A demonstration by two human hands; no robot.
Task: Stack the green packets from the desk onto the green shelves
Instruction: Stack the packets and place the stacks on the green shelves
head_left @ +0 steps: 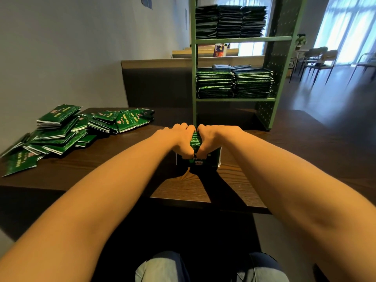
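A bundle of green packets stands on edge on the dark wooden desk, in front of the green shelves. My left hand grips the bundle from the left, and my right hand grips it from the right, fingers curled over its top. A loose heap of green packets lies at the desk's left. Neat stacks of packets fill the middle shelf, and more stacks fill the upper shelf. The lowest shelf bay behind my hands looks dark.
A wall runs along the left. A low partition stands behind the desk. Chairs and bright windows are at the far right across open floor. My knees in jeans show below the desk's front edge.
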